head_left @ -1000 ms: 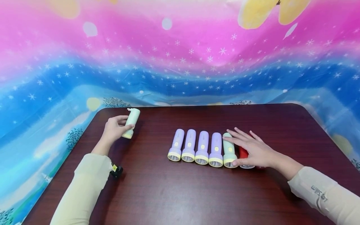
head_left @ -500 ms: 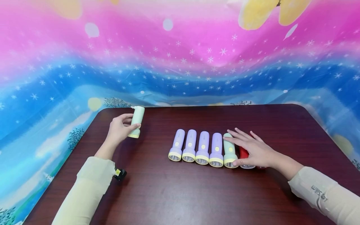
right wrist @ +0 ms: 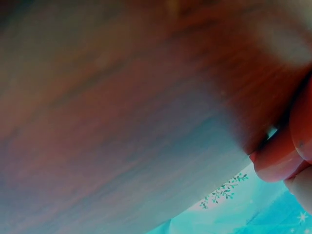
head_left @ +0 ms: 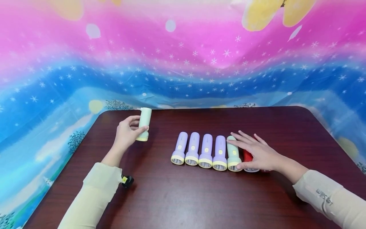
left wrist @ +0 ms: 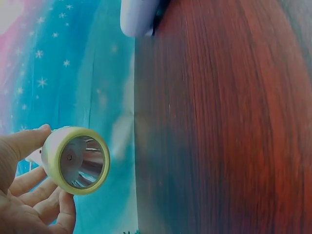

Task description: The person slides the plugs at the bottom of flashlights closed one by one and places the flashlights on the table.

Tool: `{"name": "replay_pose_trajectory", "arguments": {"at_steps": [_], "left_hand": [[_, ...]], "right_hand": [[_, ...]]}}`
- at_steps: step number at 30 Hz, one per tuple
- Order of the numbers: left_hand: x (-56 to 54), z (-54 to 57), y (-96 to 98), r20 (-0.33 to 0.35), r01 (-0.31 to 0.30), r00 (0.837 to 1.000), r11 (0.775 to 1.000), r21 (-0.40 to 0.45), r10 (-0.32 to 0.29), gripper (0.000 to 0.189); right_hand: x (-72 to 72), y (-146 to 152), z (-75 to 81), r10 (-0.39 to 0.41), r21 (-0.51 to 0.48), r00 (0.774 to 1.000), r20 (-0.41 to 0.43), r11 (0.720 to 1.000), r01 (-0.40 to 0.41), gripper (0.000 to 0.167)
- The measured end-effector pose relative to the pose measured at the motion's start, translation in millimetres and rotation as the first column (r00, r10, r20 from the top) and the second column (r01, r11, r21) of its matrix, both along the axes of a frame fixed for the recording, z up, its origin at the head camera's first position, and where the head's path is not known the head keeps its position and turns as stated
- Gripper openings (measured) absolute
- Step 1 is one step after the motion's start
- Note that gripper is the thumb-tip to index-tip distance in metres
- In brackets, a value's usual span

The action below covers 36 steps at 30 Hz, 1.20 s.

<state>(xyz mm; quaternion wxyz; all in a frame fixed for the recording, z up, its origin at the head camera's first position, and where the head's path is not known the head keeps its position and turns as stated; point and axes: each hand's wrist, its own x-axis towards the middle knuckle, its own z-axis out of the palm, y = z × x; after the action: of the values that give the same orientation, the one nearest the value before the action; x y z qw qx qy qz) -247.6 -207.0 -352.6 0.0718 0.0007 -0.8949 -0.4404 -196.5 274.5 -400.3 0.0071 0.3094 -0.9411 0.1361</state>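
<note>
My left hand [head_left: 126, 133] holds a light green flashlight [head_left: 145, 118] above the far left of the table, thumb on one side and fingers on the other. Its lens end with the yellow rim [left wrist: 101, 170] points down, facing the camera in the left wrist view. Toward the right, my right hand [head_left: 258, 153] lies with spread, fairly straight fingers over a second green flashlight [head_left: 233, 152] and a red flashlight [head_left: 247, 156]. The hand hides most of the red one. Several purple flashlights [head_left: 207, 147] lie beside them in a row, lenses toward me.
The dark wooden table [head_left: 183, 197] has rounded far corners. A patterned pink and blue cloth [head_left: 183, 63] hangs around its back and sides. A small black device [head_left: 127, 181] sits at the left sleeve cuff.
My left hand has moved to the right with the light green flashlight, which now stands more upright. The right hand and the row have stayed put.
</note>
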Motion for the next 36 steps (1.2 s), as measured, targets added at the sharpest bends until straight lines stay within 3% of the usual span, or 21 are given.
{"name": "replay_pose_trajectory", "arguments": {"at_steps": [15, 36], "left_hand": [[11.3, 3.9, 17.8, -0.027, -0.002, 1.0, 0.997, 0.08, 0.004, 0.054], [22.7, 3.8, 59.7, -0.07, 0.092, 0.994, 0.981, 0.173, -0.081, 0.053]], "right_hand": [[-2.1, -2.5, 1.7, 0.0, 0.004, 1.0, 0.004, 1.0, 0.0, 0.088], [2.5, -1.5, -0.1, -0.012, -0.001, 1.0, -0.002, 1.0, 0.012, 0.088]]}}
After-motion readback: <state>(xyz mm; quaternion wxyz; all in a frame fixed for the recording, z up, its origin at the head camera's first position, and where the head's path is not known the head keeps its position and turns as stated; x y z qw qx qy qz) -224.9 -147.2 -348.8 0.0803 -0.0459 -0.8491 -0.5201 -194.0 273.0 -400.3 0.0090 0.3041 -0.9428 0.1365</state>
